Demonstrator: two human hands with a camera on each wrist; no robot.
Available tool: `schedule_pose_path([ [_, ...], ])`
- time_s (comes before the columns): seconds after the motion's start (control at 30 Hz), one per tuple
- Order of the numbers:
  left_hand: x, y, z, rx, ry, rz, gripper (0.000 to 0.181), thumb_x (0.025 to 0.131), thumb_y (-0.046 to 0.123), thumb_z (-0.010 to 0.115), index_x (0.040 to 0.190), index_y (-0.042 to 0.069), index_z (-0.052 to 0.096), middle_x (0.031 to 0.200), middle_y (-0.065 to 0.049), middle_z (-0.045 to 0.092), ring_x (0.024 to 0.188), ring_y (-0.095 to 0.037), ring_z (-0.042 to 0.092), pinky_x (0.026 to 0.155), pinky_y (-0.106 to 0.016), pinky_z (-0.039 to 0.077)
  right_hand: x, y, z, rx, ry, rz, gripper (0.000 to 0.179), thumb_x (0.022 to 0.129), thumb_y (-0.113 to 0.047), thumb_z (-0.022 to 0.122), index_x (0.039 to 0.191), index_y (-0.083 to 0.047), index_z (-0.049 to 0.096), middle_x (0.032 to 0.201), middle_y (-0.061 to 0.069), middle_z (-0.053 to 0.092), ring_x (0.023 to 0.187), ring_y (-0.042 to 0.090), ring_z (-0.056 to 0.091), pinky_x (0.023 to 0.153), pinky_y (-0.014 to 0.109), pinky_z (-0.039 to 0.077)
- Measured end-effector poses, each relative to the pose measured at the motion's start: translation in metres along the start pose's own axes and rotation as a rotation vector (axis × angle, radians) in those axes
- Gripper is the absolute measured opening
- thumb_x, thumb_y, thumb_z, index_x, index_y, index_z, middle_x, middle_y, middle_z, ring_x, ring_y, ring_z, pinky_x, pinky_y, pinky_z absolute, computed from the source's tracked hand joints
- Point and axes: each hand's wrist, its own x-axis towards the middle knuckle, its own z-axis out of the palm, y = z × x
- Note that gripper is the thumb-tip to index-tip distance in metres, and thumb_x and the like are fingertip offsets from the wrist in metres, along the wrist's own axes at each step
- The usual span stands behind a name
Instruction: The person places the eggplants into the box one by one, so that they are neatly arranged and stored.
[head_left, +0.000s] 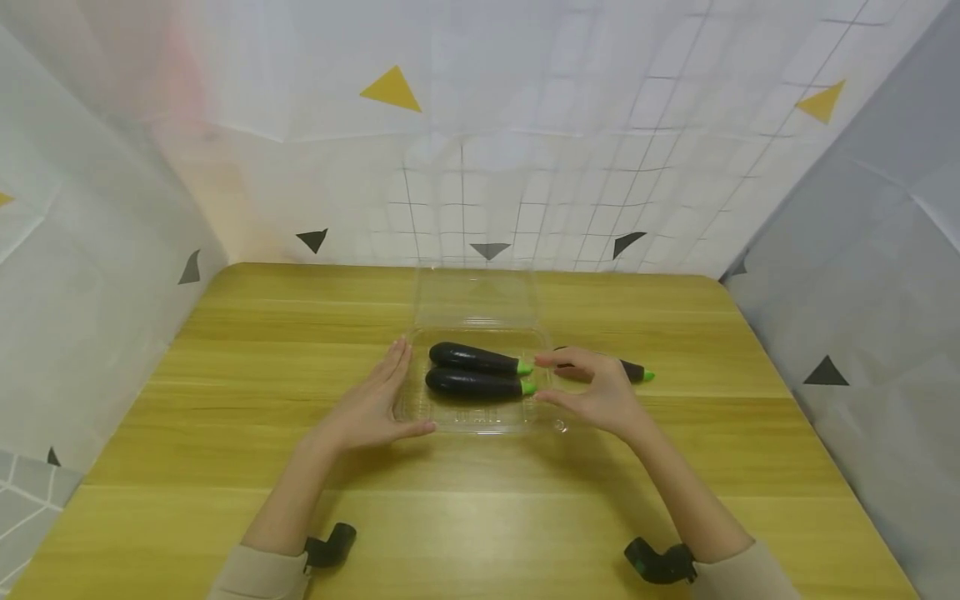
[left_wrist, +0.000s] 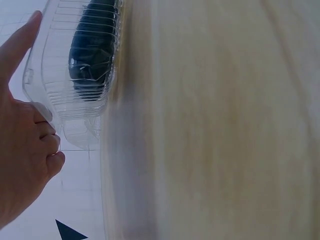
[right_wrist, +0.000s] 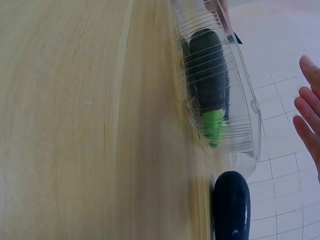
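Observation:
Two dark eggplants with bright green stem ends, the far one [head_left: 472,358] and the near one [head_left: 472,384], lie side by side in a clear plastic container [head_left: 480,430]. Its hinged lid [head_left: 476,297] stands raised at the back. My left hand [head_left: 367,410] touches the container's left side with extended fingers, its thumb along the front rim. Over the container's right end, my right hand [head_left: 600,396] has thumb and fingers spread beside the stems. In the right wrist view the fingers [right_wrist: 309,107] are apart from the container and hold nothing. A third eggplant [head_left: 635,372] lies right of the container, partly behind my right hand.
The container stands on a wood-grain table [head_left: 480,517]. White sheeting [head_left: 480,192] with drawn grid lines and triangles rises behind the table, with more panels on both sides. Black wrist-worn devices [head_left: 331,546] sit on both forearms.

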Motion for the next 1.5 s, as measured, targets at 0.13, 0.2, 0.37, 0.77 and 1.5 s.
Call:
schedule_pose_path([
  [0.13, 0.000, 0.001, -0.001, -0.001, 0.001, 0.002, 0.117, 0.079, 0.066, 0.065, 0.154, 0.005, -0.001, 0.160, -0.011, -0.009, 0.146, -0.027, 0.001, 0.115, -0.046, 0.018, -0.001, 0.007, -0.001, 0.011, -0.008, -0.009, 0.042, 0.065, 0.013, 0.081, 0.104, 0.005, 0.068, 0.103, 0.016, 0.070, 0.097, 0.017, 0.067, 0.082, 0.026, 0.055],
  [0.2, 0.000, 0.001, -0.001, -0.003, 0.003, 0.004, 0.118, 0.079, 0.066, 0.065, 0.154, 0.005, -0.001, 0.160, -0.011, -0.008, 0.146, -0.026, 0.000, 0.115, -0.045, 0.017, -0.003, 0.015, -0.002, 0.016, -0.008, -0.020, 0.043, 0.065, 0.012, 0.082, 0.105, 0.004, 0.068, 0.104, 0.016, 0.070, 0.098, 0.016, 0.066, 0.082, 0.027, 0.055],
  [0.37, 0.001, 0.000, 0.000, 0.003, 0.006, 0.007, 0.118, 0.079, 0.066, 0.065, 0.154, 0.005, -0.001, 0.160, -0.010, -0.009, 0.146, -0.025, 0.000, 0.115, -0.045, 0.017, -0.007, 0.035, -0.006, 0.040, -0.014, -0.032, 0.046, 0.066, 0.007, 0.084, 0.109, 0.000, 0.069, 0.107, 0.014, 0.070, 0.100, 0.013, 0.066, 0.084, 0.030, 0.055],
  [0.77, 0.001, -0.001, 0.000, -0.003, 0.001, 0.003, 0.118, 0.079, 0.066, 0.065, 0.154, 0.005, -0.002, 0.160, -0.010, -0.010, 0.146, -0.026, 0.001, 0.115, -0.045, 0.016, -0.011, 0.009, -0.029, -0.003, -0.021, 0.020, 0.043, 0.066, 0.013, 0.081, 0.106, 0.006, 0.067, 0.108, 0.022, 0.067, 0.101, 0.005, 0.063, 0.085, 0.028, 0.054],
  [1.5, 0.001, 0.000, -0.001, 0.006, -0.004, 0.004, 0.119, 0.078, 0.066, 0.066, 0.154, 0.007, -0.005, 0.160, -0.011, -0.010, 0.146, -0.025, -0.001, 0.115, -0.045, 0.017, -0.023, 0.028, -0.058, -0.064, 0.018, 0.057, 0.040, 0.067, 0.013, 0.081, 0.105, 0.007, 0.068, 0.105, 0.022, 0.069, 0.099, 0.002, 0.063, 0.084, 0.021, 0.053],
])
